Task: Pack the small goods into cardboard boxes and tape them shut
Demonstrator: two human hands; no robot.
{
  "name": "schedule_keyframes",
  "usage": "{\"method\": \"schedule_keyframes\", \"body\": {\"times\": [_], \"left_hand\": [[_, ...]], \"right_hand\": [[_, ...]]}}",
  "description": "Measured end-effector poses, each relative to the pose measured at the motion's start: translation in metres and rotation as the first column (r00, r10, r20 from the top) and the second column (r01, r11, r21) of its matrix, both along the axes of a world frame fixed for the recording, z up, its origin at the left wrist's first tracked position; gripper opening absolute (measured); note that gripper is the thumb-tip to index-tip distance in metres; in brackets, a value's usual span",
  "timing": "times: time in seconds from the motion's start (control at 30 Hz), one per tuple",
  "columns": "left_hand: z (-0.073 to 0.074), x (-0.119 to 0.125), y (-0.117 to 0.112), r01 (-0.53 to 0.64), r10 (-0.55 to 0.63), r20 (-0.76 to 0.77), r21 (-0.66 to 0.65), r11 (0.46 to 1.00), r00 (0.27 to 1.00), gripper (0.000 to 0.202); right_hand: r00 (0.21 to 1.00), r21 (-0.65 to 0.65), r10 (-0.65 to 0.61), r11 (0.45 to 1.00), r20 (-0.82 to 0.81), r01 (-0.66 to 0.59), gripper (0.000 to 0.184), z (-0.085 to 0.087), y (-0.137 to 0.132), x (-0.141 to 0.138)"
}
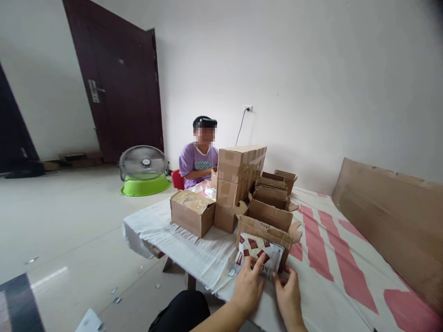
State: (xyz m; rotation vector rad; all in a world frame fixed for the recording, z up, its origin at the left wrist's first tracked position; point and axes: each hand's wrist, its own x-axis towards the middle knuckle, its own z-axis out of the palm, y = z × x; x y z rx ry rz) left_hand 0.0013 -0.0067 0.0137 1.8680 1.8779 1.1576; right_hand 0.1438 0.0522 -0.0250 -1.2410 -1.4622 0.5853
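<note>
A white pouch printed with dark red shapes and letters leans against the front of the nearest open cardboard box. My left hand grips the pouch from the lower left, with fingers lying over its printed face. At the lower right corner my right hand pinches it, thumb in front and fingers partly hidden behind. A small white-and-blue packet lies on the table left of my left hand. Inside the nearest box, the contents are hidden from view.
Several open boxes run back in a row beside stacked taped boxes. A closed carton sits left, near the table edge. Across the table sits a person in a purple shirt. A large cardboard sheet leans right.
</note>
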Motion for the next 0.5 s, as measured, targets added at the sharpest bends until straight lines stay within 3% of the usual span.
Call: {"method": "schedule_keyframes", "body": {"times": [0.1, 0.27, 0.4, 0.5], "left_hand": [[-0.003, 0.002, 0.015, -0.036, 0.036, -0.029, -0.022, 0.999, 0.999, 0.076], [-0.002, -0.006, 0.036, -0.008, 0.007, -0.040, -0.028, 1.000, 0.999, 0.075], [-0.004, -0.007, 0.031, 0.010, -0.011, -0.007, -0.041, 0.999, 1.000, 0.086], [-0.002, -0.006, 0.020, 0.035, -0.034, 0.038, -0.023, 0.999, 0.999, 0.076]], "right_hand": [[0.999, -0.025, 0.040, 0.999, -0.036, -0.041, 0.057, -0.001, 0.001, -0.001], [0.972, -0.154, 0.219, 0.961, -0.088, -0.230, 0.067, -0.013, 0.008, -0.003], [0.980, -0.138, 0.196, 0.972, 0.028, -0.190, 0.060, -0.021, 0.013, -0.001], [0.980, -0.127, 0.187, 0.976, 0.070, -0.177, 0.054, -0.020, 0.013, 0.003]]}}
